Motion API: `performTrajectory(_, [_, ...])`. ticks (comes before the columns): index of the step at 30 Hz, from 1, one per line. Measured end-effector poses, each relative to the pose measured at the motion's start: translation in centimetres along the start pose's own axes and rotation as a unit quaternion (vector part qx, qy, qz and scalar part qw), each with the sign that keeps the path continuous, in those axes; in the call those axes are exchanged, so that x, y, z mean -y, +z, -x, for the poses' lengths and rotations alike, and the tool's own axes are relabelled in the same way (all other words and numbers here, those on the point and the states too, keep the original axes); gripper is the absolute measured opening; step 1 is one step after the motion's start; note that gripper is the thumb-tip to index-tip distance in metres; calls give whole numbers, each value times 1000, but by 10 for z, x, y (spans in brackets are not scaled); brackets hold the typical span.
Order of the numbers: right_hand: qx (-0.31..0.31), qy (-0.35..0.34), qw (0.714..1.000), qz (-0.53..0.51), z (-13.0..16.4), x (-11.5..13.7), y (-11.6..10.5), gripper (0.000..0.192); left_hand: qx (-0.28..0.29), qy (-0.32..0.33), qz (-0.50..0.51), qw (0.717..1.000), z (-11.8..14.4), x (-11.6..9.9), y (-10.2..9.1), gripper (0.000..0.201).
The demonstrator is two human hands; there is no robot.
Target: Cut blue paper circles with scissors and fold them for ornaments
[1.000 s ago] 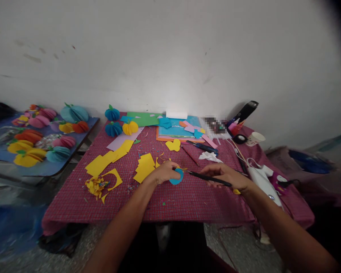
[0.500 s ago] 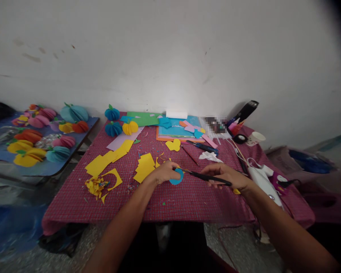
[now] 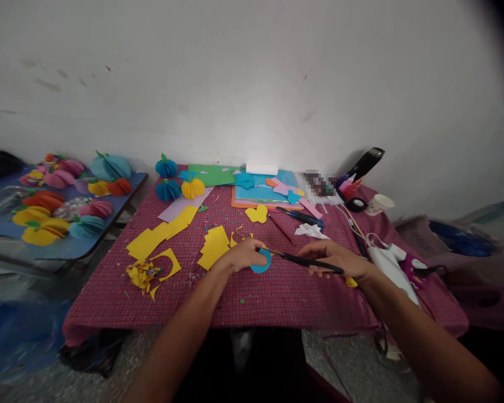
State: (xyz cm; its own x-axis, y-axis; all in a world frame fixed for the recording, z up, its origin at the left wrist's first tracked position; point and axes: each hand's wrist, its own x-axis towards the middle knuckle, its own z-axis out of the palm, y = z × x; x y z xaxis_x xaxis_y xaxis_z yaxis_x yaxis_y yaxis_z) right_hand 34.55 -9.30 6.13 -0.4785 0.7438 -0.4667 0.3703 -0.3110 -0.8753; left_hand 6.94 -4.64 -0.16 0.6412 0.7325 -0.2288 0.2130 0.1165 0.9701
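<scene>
My left hand (image 3: pixel 242 254) pinches a small blue paper circle (image 3: pixel 262 263) just above the red checked tablecloth (image 3: pixel 277 291). My right hand (image 3: pixel 335 258) grips black scissors (image 3: pixel 302 259), whose blades point left and meet the circle's upper edge, where a thin yellow paper sliver shows. A stack of yellow paper pieces (image 3: pixel 213 246) lies directly left of my left hand.
Yellow scraps (image 3: pixel 145 273) and cut sheets (image 3: pixel 159 235) lie at left. Paper ball ornaments (image 3: pixel 168 190), coloured sheets (image 3: pixel 260 190), blue scissors (image 3: pixel 300 216), a paper cup (image 3: pixel 378 204) and a white glue gun (image 3: pixel 390 267) crowd the back and right. A side table (image 3: pixel 67 246) holds several paper ornaments.
Both hands stay almost still; the scissors' blades have shifted slightly at the circle's edge. The view has drifted a little.
</scene>
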Motion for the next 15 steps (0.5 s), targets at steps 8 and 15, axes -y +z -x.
performTrajectory(8, [12,-3,1000,-1,2,-1,-2,47,6,0,-27,1000,1,-3,-1,9])
performTrajectory(15, [8,5,1000,12,3,1,-3,45,30,1,-34,999,1,-3,-3,8])
